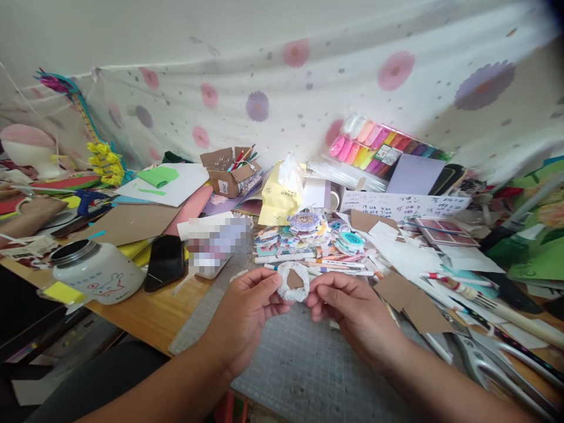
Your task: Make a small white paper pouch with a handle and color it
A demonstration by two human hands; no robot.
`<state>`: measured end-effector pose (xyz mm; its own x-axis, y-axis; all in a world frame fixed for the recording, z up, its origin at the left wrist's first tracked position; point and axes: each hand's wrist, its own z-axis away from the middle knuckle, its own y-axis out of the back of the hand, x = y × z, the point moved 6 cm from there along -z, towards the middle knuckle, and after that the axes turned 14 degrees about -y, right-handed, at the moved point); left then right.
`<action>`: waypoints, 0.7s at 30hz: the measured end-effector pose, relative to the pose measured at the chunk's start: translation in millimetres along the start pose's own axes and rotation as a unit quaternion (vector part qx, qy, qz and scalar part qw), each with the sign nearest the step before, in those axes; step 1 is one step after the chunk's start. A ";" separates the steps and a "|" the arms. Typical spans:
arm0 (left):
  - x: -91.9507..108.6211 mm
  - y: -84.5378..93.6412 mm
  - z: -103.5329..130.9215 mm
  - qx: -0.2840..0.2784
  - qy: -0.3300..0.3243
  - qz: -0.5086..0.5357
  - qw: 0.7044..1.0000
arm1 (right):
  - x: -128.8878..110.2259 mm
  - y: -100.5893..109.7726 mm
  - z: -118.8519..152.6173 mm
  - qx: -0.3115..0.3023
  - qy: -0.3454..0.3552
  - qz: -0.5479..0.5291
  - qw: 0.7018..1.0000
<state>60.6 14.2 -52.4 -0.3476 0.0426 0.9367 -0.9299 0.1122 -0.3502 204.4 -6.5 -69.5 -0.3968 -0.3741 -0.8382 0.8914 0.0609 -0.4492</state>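
Between my hands, above the grey cutting mat [299,364], is a small round piece [294,282] with a white crinkled rim and brown, cardboard-like middle. My left hand [251,305] pinches its left edge between thumb and fingers. At its right edge, my right hand [346,305] has thumb and fingertips pressed together on the rim. Just beyond lie several white pens [286,257] and a pile of colourful paper cutouts [304,226]. A bit of another white piece [239,275] shows behind my left fingers.
A white jar [103,276] and a black phone [165,261] stand to the left. Scissors [489,358] and brown cardboard pieces [412,296] lie at right. Behind are a pencil box [231,176] and a yellow tissue pack [279,197]. Another person's hand [39,211] is at far left.
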 end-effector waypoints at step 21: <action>3.3 -3.9 8.0 0.005 -0.028 -0.003 1.000 | -14.6 5.6 9.3 0.022 0.130 0.076 0.988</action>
<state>62.0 6.0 -47.9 -0.3487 -0.0142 0.9371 -0.9329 0.1018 -0.3456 217.3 -9.3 -56.9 -0.2959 -0.1131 -0.9485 0.9513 0.0547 -0.3033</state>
